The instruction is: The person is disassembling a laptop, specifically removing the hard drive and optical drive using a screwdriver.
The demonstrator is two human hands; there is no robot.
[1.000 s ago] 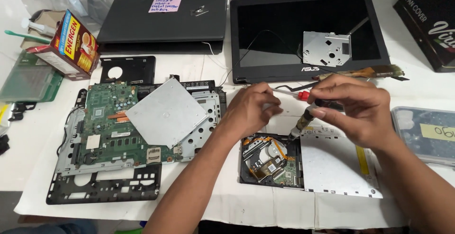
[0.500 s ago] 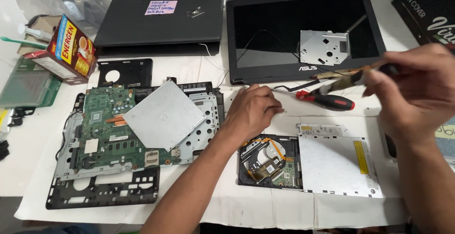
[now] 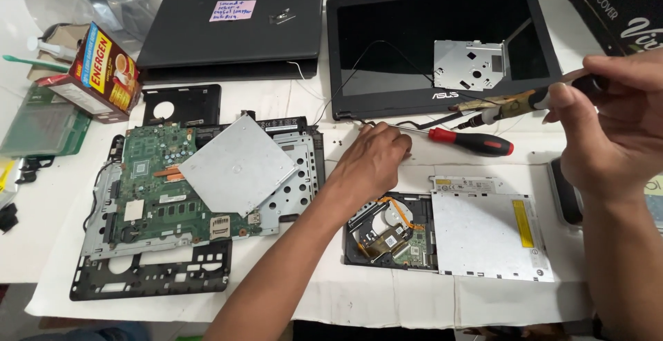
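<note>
Left hand (image 3: 376, 161) is resting palm down on the white paper sheet (image 3: 414, 299), fingers loosely curled, fingertips hidden near the small screws (image 3: 336, 140); cannot tell if it is pinching anything. It is sitting at 12 o'clock of the opened optical drive (image 3: 387, 234), not touching it.

Right hand (image 3: 615, 120) is hovering at 3 o'clock of the frame, fingers closed round a thin tool (image 3: 514, 102) with a brownish, taped-looking handle; the tool is pointing toward 9 o'clock, its rear end hidden inside the fist and its tip hard to make out against the cable. Wrist and forearm are running off the lower right edge.

Red-handled screwdriver (image 3: 469, 140) is lying loose on the sheet between the two hands, shaft pointing at 9 o'clock, tip just beside the left hand's knuckles.

Drive's silver cover (image 3: 490, 234) is lying at 3 o'clock of the exposed drive mechanism, covering part of it.

Laptop screen panel (image 3: 442, 44) is lying at 12 o'clock with a perforated metal bracket (image 3: 469, 64) on the glass. Green motherboard (image 3: 166, 189) in its frame is sitting at 9 o'clock, a silver plate (image 3: 238, 165) lying tilted over it. Closed black laptop (image 3: 235, 26) at 11 o'clock carries a pink note. Dark object (image 3: 563, 192) under the right wrist is mostly hidden. Black box (image 3: 621, 2) at 1 o'clock is cut off.
</note>
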